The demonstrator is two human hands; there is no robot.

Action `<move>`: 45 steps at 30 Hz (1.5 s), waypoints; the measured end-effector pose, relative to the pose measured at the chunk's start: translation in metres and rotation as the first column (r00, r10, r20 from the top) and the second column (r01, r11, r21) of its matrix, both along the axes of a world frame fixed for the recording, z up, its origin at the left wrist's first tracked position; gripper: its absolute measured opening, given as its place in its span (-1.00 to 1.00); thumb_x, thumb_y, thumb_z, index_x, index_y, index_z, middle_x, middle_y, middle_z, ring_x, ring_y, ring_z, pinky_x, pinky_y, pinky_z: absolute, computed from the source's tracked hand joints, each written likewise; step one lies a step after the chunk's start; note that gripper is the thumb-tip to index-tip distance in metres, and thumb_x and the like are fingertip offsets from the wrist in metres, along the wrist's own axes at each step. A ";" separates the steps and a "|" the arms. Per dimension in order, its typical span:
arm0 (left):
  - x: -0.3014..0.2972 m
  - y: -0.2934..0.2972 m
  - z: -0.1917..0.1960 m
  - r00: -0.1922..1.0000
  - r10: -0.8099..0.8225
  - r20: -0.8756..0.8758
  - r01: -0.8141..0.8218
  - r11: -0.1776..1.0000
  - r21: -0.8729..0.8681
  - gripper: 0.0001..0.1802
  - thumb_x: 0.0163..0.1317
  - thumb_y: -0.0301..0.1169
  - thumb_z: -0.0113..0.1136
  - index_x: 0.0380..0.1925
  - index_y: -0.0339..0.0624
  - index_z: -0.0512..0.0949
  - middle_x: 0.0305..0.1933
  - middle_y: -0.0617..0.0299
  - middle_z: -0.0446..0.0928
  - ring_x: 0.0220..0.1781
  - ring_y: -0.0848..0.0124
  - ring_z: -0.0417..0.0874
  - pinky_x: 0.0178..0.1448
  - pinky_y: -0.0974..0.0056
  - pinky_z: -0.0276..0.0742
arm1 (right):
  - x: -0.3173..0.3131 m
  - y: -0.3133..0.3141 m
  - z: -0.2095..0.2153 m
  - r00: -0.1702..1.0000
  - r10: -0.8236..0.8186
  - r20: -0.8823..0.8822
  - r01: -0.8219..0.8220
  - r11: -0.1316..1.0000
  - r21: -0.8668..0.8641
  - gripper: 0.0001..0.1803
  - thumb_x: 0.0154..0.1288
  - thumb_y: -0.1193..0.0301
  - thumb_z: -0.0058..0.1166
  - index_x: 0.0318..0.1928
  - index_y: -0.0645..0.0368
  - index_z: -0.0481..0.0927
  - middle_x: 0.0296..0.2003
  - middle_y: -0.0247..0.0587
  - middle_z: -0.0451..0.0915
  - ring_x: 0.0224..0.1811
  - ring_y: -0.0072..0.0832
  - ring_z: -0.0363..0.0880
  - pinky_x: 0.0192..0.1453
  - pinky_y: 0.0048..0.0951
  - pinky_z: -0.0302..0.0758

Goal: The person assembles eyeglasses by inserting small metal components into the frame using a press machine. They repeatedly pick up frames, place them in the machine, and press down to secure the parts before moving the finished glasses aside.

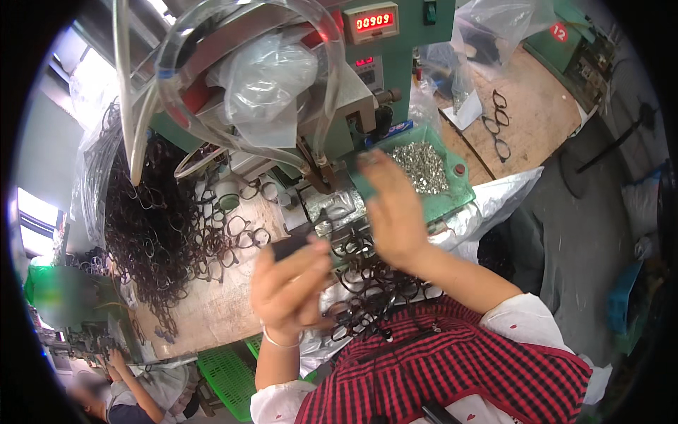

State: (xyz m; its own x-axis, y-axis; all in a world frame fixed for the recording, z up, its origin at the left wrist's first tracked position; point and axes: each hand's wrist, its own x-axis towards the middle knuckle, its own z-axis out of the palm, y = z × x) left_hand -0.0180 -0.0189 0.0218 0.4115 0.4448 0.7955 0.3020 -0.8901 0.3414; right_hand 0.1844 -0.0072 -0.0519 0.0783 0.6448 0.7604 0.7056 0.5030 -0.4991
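The right hand (395,212), fingers loosely spread and holding nothing visible, reaches over the green tray (452,201) of metal bits (421,166), nearer it than the left hand (289,286), which is curled round a dark frame (291,247).

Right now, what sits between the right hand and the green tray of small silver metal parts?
Head view: nothing. The right hand reaches the green tray; its blurred fingertips overlap the tray's near edge beside the silver metal parts.

Frame heaps (169,233) left, machine head (318,166) ahead; open gap between them.
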 end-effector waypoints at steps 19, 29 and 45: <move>-0.008 -0.016 -0.044 0.992 0.064 -0.112 -0.066 0.998 -0.013 -0.59 0.02 -0.60 0.30 -0.06 -0.07 0.69 0.10 0.05 0.64 0.12 0.10 0.63 0.29 -0.06 0.48 | 0.094 0.019 -0.048 0.942 -0.335 0.011 0.326 0.907 -0.265 -0.85 0.24 0.44 0.19 -0.21 0.18 0.72 -0.20 -0.05 0.71 -0.13 -0.15 0.67 -0.01 -0.25 0.55; -0.115 0.017 -0.160 0.605 0.582 -0.543 -0.778 0.578 -0.248 -0.83 0.15 -0.40 0.33 -0.40 -0.27 0.56 -0.16 0.04 0.56 -0.02 0.07 0.50 0.08 0.05 0.40 | 0.056 0.022 -0.032 0.931 -0.194 -0.308 0.096 0.947 -0.305 -0.85 0.20 0.53 0.22 -0.20 0.22 0.70 -0.24 -0.14 0.70 -0.19 -0.33 0.66 -0.06 -0.39 0.54; -0.226 0.098 -0.151 0.559 0.639 -0.529 -0.827 0.385 -0.410 -0.22 0.09 0.12 0.40 0.03 -0.41 0.59 -0.10 -0.01 0.64 -0.11 0.19 0.65 -0.02 0.16 0.55 | 0.108 -0.032 -0.048 0.898 -0.331 -0.289 0.228 0.913 -0.338 -0.84 0.15 0.56 0.24 -0.21 0.21 0.72 -0.23 -0.17 0.69 -0.18 -0.37 0.64 -0.02 -0.41 0.50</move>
